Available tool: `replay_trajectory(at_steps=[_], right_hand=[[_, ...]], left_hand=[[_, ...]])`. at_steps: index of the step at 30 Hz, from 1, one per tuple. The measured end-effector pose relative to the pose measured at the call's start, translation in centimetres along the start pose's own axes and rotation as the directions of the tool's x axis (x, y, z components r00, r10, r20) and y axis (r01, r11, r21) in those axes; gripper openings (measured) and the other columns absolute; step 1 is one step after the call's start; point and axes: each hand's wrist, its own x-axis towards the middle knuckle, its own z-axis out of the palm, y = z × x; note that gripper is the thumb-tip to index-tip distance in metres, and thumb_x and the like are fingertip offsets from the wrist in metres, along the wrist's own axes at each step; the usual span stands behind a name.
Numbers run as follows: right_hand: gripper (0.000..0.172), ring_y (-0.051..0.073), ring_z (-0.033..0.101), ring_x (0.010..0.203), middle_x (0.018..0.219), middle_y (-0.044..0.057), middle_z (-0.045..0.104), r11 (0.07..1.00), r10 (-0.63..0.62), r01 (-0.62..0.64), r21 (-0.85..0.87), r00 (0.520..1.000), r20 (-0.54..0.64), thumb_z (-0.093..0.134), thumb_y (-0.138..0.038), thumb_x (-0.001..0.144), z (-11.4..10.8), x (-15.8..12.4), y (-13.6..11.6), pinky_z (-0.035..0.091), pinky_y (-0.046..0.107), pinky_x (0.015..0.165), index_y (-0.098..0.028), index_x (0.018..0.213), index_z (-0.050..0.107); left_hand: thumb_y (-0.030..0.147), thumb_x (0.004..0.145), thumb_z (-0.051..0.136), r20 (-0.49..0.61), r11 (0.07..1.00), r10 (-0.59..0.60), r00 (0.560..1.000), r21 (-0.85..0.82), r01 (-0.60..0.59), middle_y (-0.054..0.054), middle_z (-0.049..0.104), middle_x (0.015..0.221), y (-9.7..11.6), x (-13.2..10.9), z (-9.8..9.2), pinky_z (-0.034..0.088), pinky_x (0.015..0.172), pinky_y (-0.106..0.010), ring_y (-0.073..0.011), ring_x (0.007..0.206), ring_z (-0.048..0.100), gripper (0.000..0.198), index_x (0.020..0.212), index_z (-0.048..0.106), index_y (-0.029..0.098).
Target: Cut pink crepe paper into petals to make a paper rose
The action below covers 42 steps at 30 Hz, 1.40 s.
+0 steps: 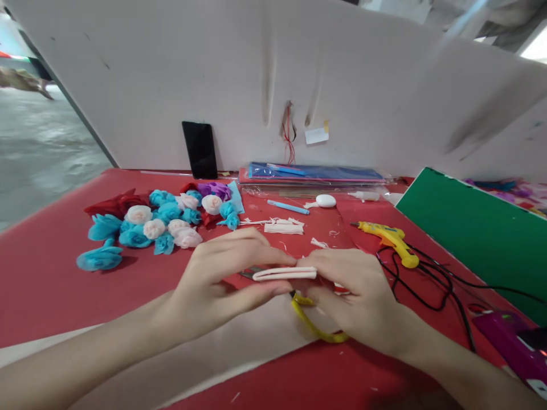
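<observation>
Both of my hands meet over the red table (43, 267), pinching one folded strip of pale pink paper (284, 274) held flat between them. My left hand (222, 279) grips its left end with thumb below and fingers above. Closed on the right end is my right hand (354, 296). Under the hands lie scissors with yellow handles (314, 324) on a large pale pink sheet (239, 347). A small stack of cut pale strips (283, 228) rests just beyond the hands.
Several blue, pink, red and purple paper flowers (158, 225) are heaped at the left. A yellow glue gun (391, 239) with black cable lies right, beside a green board (478, 233). A black phone (200, 149) leans on the white wall, with paper packs (311, 172), a blue pen (288, 207) and a purple object (510, 341).
</observation>
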Motion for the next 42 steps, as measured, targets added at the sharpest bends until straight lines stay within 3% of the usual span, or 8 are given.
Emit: replay_trajectory(at_steps=[7, 13, 16, 20, 27, 33, 37, 42], right_hand=[[0.018, 0.010, 0.053, 0.058, 0.064, 0.007, 0.063, 0.996, -0.044, 0.038, -0.076, 0.996, -0.073, 0.054, -0.011, 0.084, -0.1, -0.1, 0.3, 0.040, 0.018, 0.055, -0.003, 0.073, 0.066], [0.027, 0.009, 0.044, 0.052, 0.057, 0.005, 0.055, 1.000, 0.004, -0.004, 0.012, 1.000, 0.001, 0.053, -0.013, 0.084, -0.4, 0.0, 0.7, 0.035, 0.021, 0.049, -0.006, 0.059, 0.061], [0.028, 0.008, 0.043, 0.050, 0.057, 0.003, 0.054, 0.995, 0.062, -0.065, 0.075, 0.997, 0.038, 0.055, -0.020, 0.085, -0.5, 0.1, 0.8, 0.034, 0.021, 0.048, -0.006, 0.062, 0.063], [0.016, 0.005, 0.049, 0.053, 0.066, -0.001, 0.064, 0.975, 0.098, -0.109, 0.192, 0.993, 0.066, 0.055, -0.018, 0.087, -0.5, 0.3, 0.5, 0.038, 0.014, 0.050, -0.010, 0.086, 0.070], [0.020, 0.002, 0.049, 0.043, 0.050, -0.004, 0.057, 0.903, 0.272, -0.304, 0.302, 0.951, 0.145, 0.058, -0.018, 0.085, -0.8, 0.2, 0.1, 0.036, 0.010, 0.043, -0.013, 0.072, 0.072], [0.027, 0.002, 0.048, 0.044, 0.055, -0.002, 0.060, 0.890, 0.285, -0.361, 0.279, 0.917, 0.278, 0.053, -0.020, 0.089, -1.0, 0.3, 0.5, 0.036, 0.010, 0.046, -0.012, 0.073, 0.072], [0.033, 0.002, 0.041, 0.042, 0.046, -0.001, 0.051, 0.899, 0.279, -0.356, 0.256, 0.914, 0.294, 0.053, -0.025, 0.089, -0.8, 0.2, 0.4, 0.031, 0.013, 0.042, -0.007, 0.069, 0.072], [0.024, 0.004, 0.052, 0.045, 0.055, -0.001, 0.057, 0.711, 0.441, -0.581, 0.397, 0.807, 0.392, 0.059, -0.030, 0.085, -0.6, 0.4, 0.9, 0.038, 0.010, 0.042, -0.010, 0.072, 0.065]], left_hand=[[0.010, 0.081, 0.058, 0.037, 0.997, -0.071, 0.997, 0.035, 0.070, -0.001, 0.067, 0.068, -0.1, 0.0, -0.3, 0.050, 0.058, -0.018, -0.0102, 0.062, 0.062, 0.007, 0.078, 0.062, 0.015], [0.017, 0.087, 0.053, 0.193, 0.996, -0.054, 0.980, 0.081, 0.039, 0.000, 0.067, 0.061, -0.4, 0.6, -0.6, 0.045, 0.051, -0.016, -0.0089, 0.053, 0.059, 0.019, 0.071, 0.063, 0.016], [0.018, 0.088, 0.051, 0.245, 0.989, -0.149, 0.958, 0.025, 0.147, 0.003, 0.064, 0.054, -0.4, 0.5, -0.5, 0.039, 0.045, -0.013, -0.0057, 0.046, 0.056, 0.026, 0.065, 0.062, 0.016], [0.024, 0.087, 0.053, 0.341, 0.930, -0.341, 0.876, -0.011, 0.366, 0.002, 0.064, 0.053, 0.3, 0.3, -0.3, 0.038, 0.045, -0.013, -0.0061, 0.045, 0.055, 0.031, 0.060, 0.063, 0.014], [0.036, 0.086, 0.052, 0.475, 0.812, -0.507, 0.719, -0.015, 0.583, 0.000, 0.066, 0.056, 0.6, 0.7, -0.4, 0.036, 0.043, -0.016, -0.0087, 0.047, 0.054, 0.036, 0.060, 0.065, 0.015], [0.026, 0.093, 0.034, 0.502, 0.854, -0.419, 0.756, -0.066, 0.517, -0.004, 0.067, 0.067, 0.3, 0.8, -0.5, 0.047, 0.061, -0.019, -0.0119, 0.064, 0.064, 0.041, 0.070, 0.065, 0.013], [0.028, 0.094, 0.034, 0.523, 0.839, -0.402, 0.751, -0.118, 0.531, -0.003, 0.065, 0.067, 0.1, 0.3, -0.5, 0.046, 0.061, -0.019, -0.0119, 0.062, 0.061, 0.044, 0.069, 0.067, 0.014], [0.028, 0.094, 0.034, 0.482, 0.840, -0.397, 0.781, -0.153, 0.521, -0.001, 0.064, 0.065, -0.1, -0.1, -0.4, 0.046, 0.062, -0.018, -0.0110, 0.061, 0.060, 0.044, 0.068, 0.067, 0.015]])
